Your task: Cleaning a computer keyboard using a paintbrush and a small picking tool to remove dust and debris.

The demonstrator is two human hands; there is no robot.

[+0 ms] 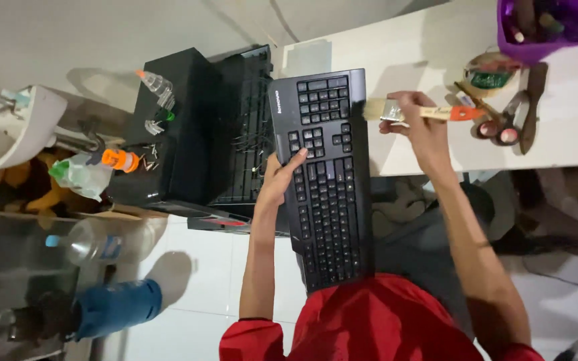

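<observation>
While gripping the left edge of the black keyboard (326, 180) with thumb over the keys, left hand (277, 180) closed on it, keyboard lengthwise from lap to white table (570, 134). Right hand (419, 120) closed around a paintbrush (423, 112) (orange-tipped wooden handle, pale bristles), bristles just beside the keyboard's far right edge. Scissors (506, 127) near on the right; purple cup (546, 23) farther off; black computer case (199, 127) to the left.
</observation>
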